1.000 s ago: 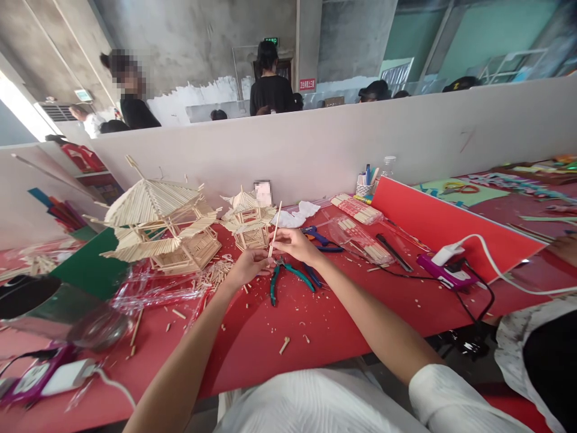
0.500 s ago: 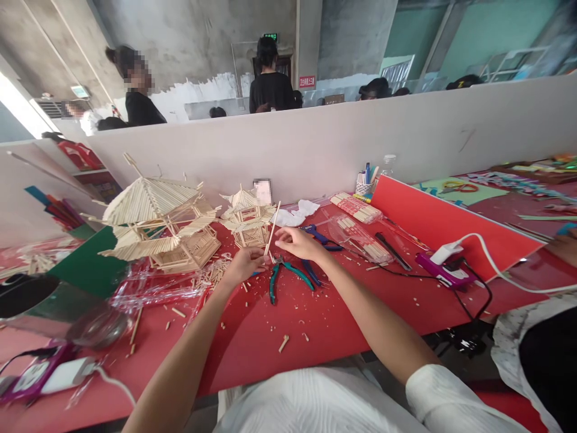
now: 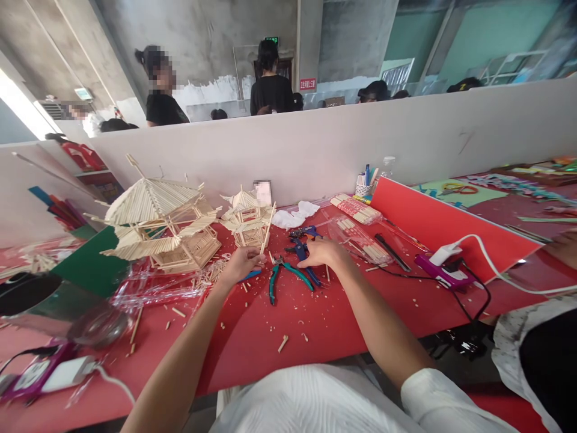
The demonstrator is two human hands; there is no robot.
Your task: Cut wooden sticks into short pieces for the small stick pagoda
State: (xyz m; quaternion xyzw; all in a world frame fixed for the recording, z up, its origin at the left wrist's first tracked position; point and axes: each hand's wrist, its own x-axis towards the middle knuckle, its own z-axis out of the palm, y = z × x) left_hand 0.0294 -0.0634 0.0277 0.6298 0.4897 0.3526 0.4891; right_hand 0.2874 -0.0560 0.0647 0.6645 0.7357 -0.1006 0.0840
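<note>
My left hand (image 3: pixel 243 264) is closed round a thin pale wooden stick (image 3: pixel 268 227), which it holds tilted up beside the small stick pavilion (image 3: pixel 246 218). My right hand (image 3: pixel 321 252) reaches over a dark blue hand tool (image 3: pixel 300 248), its thumb and fingers apart. Whether it touches that tool I cannot tell. Between my hands lie teal-handled cutting pliers (image 3: pixel 291 272), jaws towards the wall. Just behind my right hand is another blue tool (image 3: pixel 310 231). A blue strip (image 3: pixel 250 275) shows beside my left hand.
A larger stick pavilion (image 3: pixel 162 222) stands at left beside plastic wrap (image 3: pixel 148 285) and a clear container (image 3: pixel 67 307). Packs of sticks (image 3: pixel 356 208), a black cutter (image 3: pixel 392 251), a red board (image 3: pixel 451 228) and a purple power strip (image 3: pixel 444 270) lie right. A white partition (image 3: pixel 288 144) stands behind.
My right hand has moved away from the stick, to the right and down over the blue tool. My left hand has lowered the stick slightly and shifted left.
</note>
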